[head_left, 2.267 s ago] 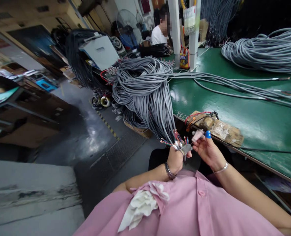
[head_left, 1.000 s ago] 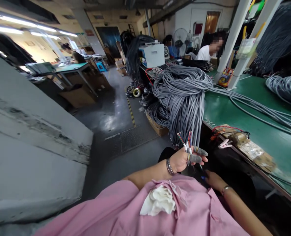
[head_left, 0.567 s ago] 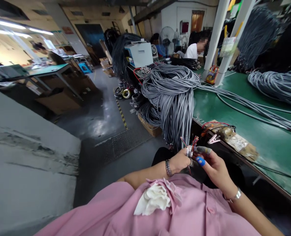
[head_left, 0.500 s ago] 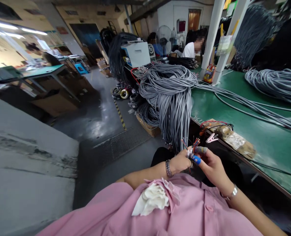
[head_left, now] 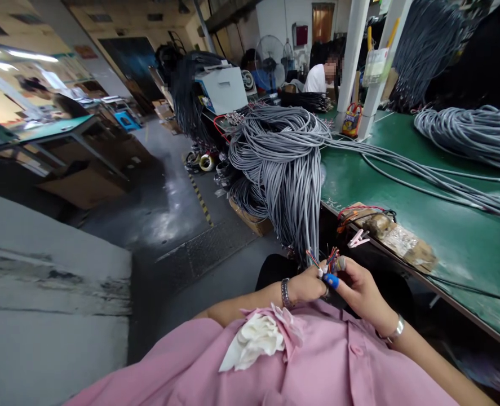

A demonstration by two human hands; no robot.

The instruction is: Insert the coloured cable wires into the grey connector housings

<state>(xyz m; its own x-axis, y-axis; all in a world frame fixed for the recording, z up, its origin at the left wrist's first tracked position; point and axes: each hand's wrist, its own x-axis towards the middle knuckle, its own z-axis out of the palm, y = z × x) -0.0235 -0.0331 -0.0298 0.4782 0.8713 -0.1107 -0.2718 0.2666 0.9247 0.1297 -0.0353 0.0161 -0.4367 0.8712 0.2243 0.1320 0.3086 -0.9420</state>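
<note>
Fingers closed, my left hand (head_left: 311, 286) holds the ends of grey cables near my lap, with thin coloured wires (head_left: 313, 258) fanning out above them. My right hand (head_left: 358, 288) pinches a second bunch of coloured wires (head_left: 332, 257) just beside it; a blue cover is on its thumb and a greyish wrap on a finger. The two hands nearly touch. Behind them, a thick bundle of grey cables (head_left: 294, 180) hangs over the table's edge. A pink clip (head_left: 358, 238) is at the table's edge near my right hand.
The green table (head_left: 359, 183) carries a taped brown block (head_left: 406, 241), loose grey cables and a large coil (head_left: 473, 135). White posts (head_left: 351, 62) rise from it. Another person (head_left: 317, 78) is farther back. A white wall (head_left: 51, 293) stands at the left.
The view has shifted slightly, so the surroundings sit farther left and higher. My right hand's fingers have moved a little around the wires; both hands keep hold.
</note>
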